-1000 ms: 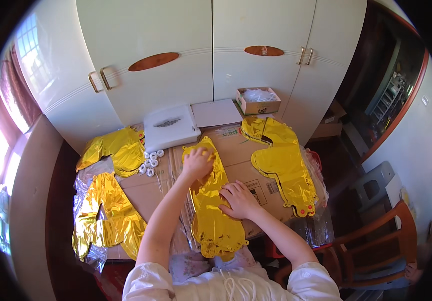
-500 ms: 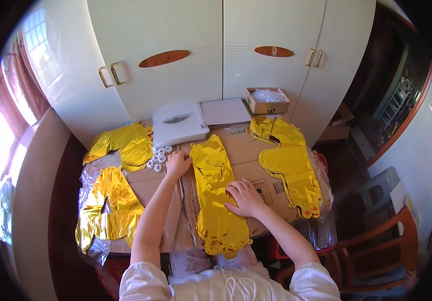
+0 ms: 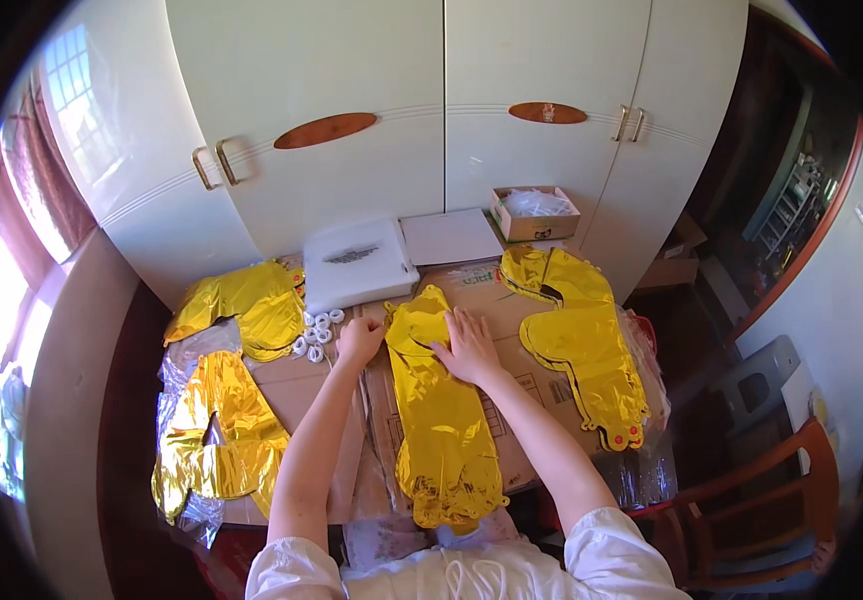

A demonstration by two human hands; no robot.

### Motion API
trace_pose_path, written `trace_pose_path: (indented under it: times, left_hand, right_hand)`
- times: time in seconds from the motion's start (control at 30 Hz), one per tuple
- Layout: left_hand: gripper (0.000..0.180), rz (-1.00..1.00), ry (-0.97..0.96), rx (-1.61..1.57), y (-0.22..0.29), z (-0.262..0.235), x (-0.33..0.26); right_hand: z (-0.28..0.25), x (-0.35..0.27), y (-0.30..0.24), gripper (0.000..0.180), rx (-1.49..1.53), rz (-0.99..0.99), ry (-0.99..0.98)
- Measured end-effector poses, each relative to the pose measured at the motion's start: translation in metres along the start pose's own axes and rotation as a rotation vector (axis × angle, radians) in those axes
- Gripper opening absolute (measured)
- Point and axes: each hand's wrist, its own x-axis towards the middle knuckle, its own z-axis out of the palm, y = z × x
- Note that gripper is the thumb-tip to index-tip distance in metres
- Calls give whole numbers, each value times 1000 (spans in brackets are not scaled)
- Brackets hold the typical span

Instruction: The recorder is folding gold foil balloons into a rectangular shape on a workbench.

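Note:
A flat, uninflated gold foil balloon [image 3: 441, 420] lies lengthwise on the cardboard in front of me, its near end reaching the table's front edge. My left hand [image 3: 359, 343] is closed at the balloon's upper left edge, fingertips pinching the foil there. With fingers spread, my right hand [image 3: 471, 347] rests flat on the upper right part of the same balloon. Several small white ribbon rolls [image 3: 317, 335] lie just left of my left hand. To the right is a stack of gold foil balloons [image 3: 581, 345] with red dots at its near end.
More gold foil balloons lie at the far left [image 3: 251, 310] and near left [image 3: 221, 430]. A white plastic case [image 3: 356, 268], a white flat board [image 3: 451, 238] and an open box of clear plastic pieces [image 3: 536, 213] line the back, before white cabinets [image 3: 311, 60]. A wooden chair [image 3: 761, 510] stands right.
My right hand has slid away from me along the balloon, from its middle to its upper part. My left hand stays at the upper left edge. The view has tilted slightly.

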Motion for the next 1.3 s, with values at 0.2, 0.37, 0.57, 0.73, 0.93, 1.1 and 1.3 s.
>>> trace_pose_path:
  times: [0.2, 0.37, 0.57, 0.73, 0.93, 1.1, 1.3]
  left_hand:
    - [29, -27, -19, 68, 3, -2, -3]
    - [38, 280, 284, 246, 36, -1, -31]
    - [44, 645, -41, 258, 75, 33, -35]
    - [46, 557, -122, 334, 86, 40, -21]
    - [45, 509, -96, 408, 85, 40, 4]
    - [43, 504, -64, 486, 91, 38, 6]
    - [44, 601, -38, 603, 91, 25, 2]
  right_hand:
    - [10, 1, -3, 68, -83, -62, -33]
    - [10, -1, 0, 64, -106, -55, -4]
    - [4, -1, -6, 63, -104, -73, 16]
    - [4, -1, -8, 64, -41, -49, 39]
    - [8, -2, -6, 64, -73, -58, 54]
    - [10, -2, -4, 64, -92, -71, 68]
    - [5, -2, -4, 65, -96, -69, 45]
